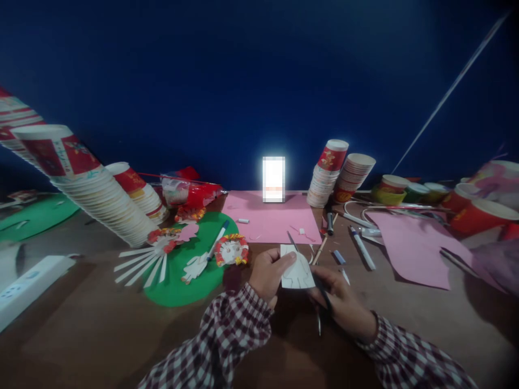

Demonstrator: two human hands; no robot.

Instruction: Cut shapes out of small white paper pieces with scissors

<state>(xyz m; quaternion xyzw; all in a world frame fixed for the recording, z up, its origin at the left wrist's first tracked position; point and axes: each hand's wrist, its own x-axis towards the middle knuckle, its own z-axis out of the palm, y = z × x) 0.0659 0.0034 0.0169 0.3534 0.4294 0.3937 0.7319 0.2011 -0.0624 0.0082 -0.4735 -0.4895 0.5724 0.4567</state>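
Note:
My left hand [267, 275] pinches a small piece of white paper [299, 278] that has a pencilled or inked outline drawn on it. Dark-handled scissors [325, 296] are in my right hand [346, 305], at the paper's right side. A dark blade point shows past the paper's top edge; how far the blades are apart is hidden. Left of my hands, a green paper disc [174, 292] carries a white paper cutout [195, 269], a marker [218, 239] and a round lion-like face with a red and orange fringe [232, 250].
A pink sheet [271, 232] lies ahead, below a glowing pixelated rectangle [273, 178]. Stacked paper cups [101, 194] lean at left; another cup stack [324, 178] stands behind. Pens [362, 248] and a second pink sheet [413, 254] lie right. A power strip [32, 286] sits at far left.

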